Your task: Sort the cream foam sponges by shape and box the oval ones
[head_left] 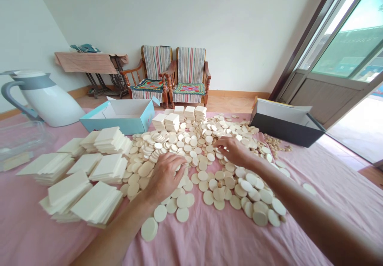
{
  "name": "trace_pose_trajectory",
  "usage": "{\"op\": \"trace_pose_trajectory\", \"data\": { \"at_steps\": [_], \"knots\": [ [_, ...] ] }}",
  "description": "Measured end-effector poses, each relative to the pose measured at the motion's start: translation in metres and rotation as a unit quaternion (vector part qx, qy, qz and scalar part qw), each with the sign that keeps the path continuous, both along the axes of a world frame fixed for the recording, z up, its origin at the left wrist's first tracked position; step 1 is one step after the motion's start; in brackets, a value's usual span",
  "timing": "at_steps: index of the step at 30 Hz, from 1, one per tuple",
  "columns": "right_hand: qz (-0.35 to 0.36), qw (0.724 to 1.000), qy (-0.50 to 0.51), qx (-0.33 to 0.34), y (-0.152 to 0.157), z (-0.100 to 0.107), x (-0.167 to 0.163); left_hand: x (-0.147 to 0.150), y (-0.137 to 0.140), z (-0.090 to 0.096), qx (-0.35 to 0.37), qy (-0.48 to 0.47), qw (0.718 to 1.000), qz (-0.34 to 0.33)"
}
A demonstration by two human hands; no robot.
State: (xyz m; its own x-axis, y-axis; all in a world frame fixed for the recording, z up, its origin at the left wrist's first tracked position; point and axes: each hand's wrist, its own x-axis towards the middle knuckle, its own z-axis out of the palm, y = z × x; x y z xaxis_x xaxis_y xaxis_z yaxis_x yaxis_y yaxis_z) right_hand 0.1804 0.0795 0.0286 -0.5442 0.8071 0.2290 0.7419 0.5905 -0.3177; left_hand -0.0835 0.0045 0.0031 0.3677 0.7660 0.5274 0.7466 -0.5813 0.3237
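Observation:
Pale round wooden discs (188, 148) lie in a broad, loose heap across the middle of the pink cloth. Low over the near left part of this heap is my left hand (168, 173), back upward, its fingers bent and the thumb apart from them; I see nothing in it. Farther out, my right hand (231, 149) reaches leftward into the discs, thumb and fingers apart, with the fingertips at the heap. The undersides of both hands are hidden. Left of my left hand stand several stacks of square pale wooden pieces (97, 202).
Behind the heap are more square stacks (172, 120). An open light-blue box (119, 120) stands back left, a black box (284, 126) back right beside small beads (277, 143). A white jug (50, 98) and clear plastic container (24, 138) are at left. Pink cloth (191, 242) covers the surface.

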Motion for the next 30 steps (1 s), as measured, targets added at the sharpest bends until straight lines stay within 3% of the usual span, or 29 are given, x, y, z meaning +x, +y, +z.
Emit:
{"op": "trace_pose_trajectory", "data": {
  "at_steps": [2,6,12,19,26,30],
  "knots": [
    [0.046,0.999,-0.026,-0.011,0.000,-0.005,-0.025,0.004,-0.001,0.002,-0.001,0.012,1.000,-0.010],
    [0.041,0.994,-0.098,-0.011,0.008,-0.015,-0.046,0.014,-0.003,0.008,-0.016,0.059,0.998,-0.035],
    [0.040,0.980,-0.194,-0.014,0.005,-0.011,-0.055,0.028,0.000,0.010,-0.028,0.113,0.991,-0.059],
    [0.056,0.966,-0.251,-0.007,0.004,-0.006,-0.057,0.027,0.004,0.000,-0.027,0.105,0.993,-0.047],
    [0.071,0.982,-0.176,0.008,-0.002,-0.005,-0.048,0.024,0.005,-0.001,-0.028,0.082,0.996,-0.038],
    [0.013,0.998,-0.044,0.037,0.001,0.005,-0.009,0.024,0.004,-0.002,-0.027,0.079,0.996,-0.037]
  ]
}}
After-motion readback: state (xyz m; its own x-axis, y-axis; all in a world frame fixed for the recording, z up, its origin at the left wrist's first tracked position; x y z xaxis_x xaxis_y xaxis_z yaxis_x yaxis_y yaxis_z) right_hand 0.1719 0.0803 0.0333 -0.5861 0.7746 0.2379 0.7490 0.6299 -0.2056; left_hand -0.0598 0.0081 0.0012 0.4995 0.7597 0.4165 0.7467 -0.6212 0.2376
